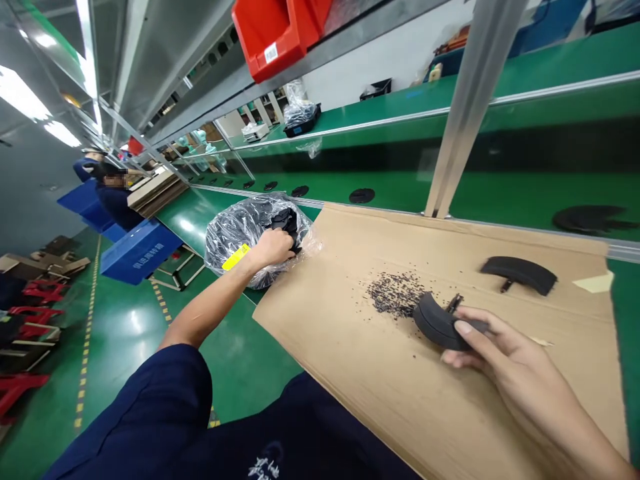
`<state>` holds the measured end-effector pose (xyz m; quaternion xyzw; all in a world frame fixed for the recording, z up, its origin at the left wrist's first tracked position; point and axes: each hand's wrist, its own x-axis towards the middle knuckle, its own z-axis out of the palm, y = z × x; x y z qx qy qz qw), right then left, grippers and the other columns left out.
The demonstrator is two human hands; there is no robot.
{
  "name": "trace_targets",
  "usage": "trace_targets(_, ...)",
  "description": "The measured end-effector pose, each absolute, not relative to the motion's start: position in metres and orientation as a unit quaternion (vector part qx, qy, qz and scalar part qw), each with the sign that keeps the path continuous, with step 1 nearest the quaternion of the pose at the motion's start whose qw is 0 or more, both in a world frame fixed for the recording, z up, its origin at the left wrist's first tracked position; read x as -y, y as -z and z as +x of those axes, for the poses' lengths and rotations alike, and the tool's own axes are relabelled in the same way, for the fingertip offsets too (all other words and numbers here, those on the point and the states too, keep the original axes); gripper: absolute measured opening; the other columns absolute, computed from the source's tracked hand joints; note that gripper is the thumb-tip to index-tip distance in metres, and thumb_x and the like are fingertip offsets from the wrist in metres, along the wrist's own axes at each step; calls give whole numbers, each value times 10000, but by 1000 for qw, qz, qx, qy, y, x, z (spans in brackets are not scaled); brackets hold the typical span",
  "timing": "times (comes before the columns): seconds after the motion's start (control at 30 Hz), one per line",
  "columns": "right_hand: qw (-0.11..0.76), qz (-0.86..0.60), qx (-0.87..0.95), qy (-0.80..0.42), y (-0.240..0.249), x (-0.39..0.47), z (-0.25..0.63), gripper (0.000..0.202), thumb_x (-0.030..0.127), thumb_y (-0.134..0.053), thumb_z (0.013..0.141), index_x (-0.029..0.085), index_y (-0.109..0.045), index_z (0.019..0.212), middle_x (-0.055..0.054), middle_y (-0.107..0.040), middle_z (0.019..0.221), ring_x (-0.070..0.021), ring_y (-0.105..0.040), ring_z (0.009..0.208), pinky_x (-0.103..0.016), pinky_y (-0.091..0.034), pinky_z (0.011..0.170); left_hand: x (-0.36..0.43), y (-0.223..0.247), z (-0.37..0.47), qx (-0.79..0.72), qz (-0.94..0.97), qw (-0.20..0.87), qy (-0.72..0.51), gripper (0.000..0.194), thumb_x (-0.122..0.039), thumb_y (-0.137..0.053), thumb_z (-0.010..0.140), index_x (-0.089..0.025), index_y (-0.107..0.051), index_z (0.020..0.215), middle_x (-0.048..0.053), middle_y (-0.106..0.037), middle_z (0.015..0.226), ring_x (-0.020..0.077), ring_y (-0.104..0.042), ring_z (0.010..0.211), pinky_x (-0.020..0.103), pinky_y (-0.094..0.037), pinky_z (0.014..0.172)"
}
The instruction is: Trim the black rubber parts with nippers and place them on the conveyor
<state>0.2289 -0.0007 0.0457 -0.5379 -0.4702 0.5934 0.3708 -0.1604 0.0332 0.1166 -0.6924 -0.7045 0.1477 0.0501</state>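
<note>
My right hand [493, 350] grips a curved black part [440, 325] with a short dark stem, thumb across its outer face. It is held just above a brown cardboard sheet [330, 340], beside a heap of tiny black bits [393, 293]. A similar curved black part [520, 270] with a stem rests on the cardboard farther right. My left hand [274, 248] reaches into the mouth of a clear plastic bag [235, 230] filled with black parts [285, 220]. Its fingers are closed; what they hold is hidden.
A metal post [467, 113] rises behind the cardboard. Flat black pieces [361, 195] lie along the green bench beyond the rail. A red bin [280, 37] sits on the shelf overhead. Blue crates [143, 250] and a co-worker [115, 197] are at the left.
</note>
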Motion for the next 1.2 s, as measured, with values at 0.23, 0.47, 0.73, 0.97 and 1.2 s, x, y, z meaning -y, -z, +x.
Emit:
trace_targets(0.23, 345, -500, 471, -640, -43, 1, 235, 718, 637, -879, 554, 239, -599, 1082, 0, -686, 607, -170, -623, 566, -295, -530, 642, -31, -109, -174, 713, -680, 68, -157, 297, -370, -566, 906, -152, -762, 960, 151, -739, 1039, 312, -663, 1080, 368, -516, 879)
trace_targets(0.47, 341, -487, 493, -636, -48, -1, 236, 639, 621, -867, 618, 225, -603, 1044, -13, -660, 620, -180, -603, 550, -343, -487, 607, -36, -98, -176, 728, -680, 64, -64, 177, -200, -559, 798, -143, -696, 701, 166, -724, 871, 310, -672, 981, 358, -493, 834)
trace_targets(0.73, 331, -479, 504, -638, -45, 0, 238, 709, 666, -890, 552, 201, -681, 1046, 19, -622, 579, -163, -584, 520, -324, -506, 566, -33, -103, -152, 716, -673, -30, 180, 305, -365, -432, 984, -168, -581, 805, 2, -605, 587, 122, -585, 508, 238, -474, 568)
trace_targets(0.97, 328, -476, 472, -666, -48, 6, 234, 550, 684, -874, 576, 179, -696, 701, -3, -621, 628, -107, -540, 506, -256, -460, 493, -24, -69, -55, 467, -593, -416, 507, 414, -557, -745, 831, -154, -675, 897, 25, -714, 752, 110, -666, 618, 234, -581, 629)
trace_targets(1.2, 332, -462, 454, -685, -37, 8, 235, 531, 675, -819, 687, 171, -697, 802, -7, -646, 730, -102, -585, 561, -240, -520, 524, -11, -28, 9, 398, -647, -478, 441, 319, -436, -749, 880, -173, -647, 1028, -4, -641, 805, 45, -538, 588, 149, -470, 541)
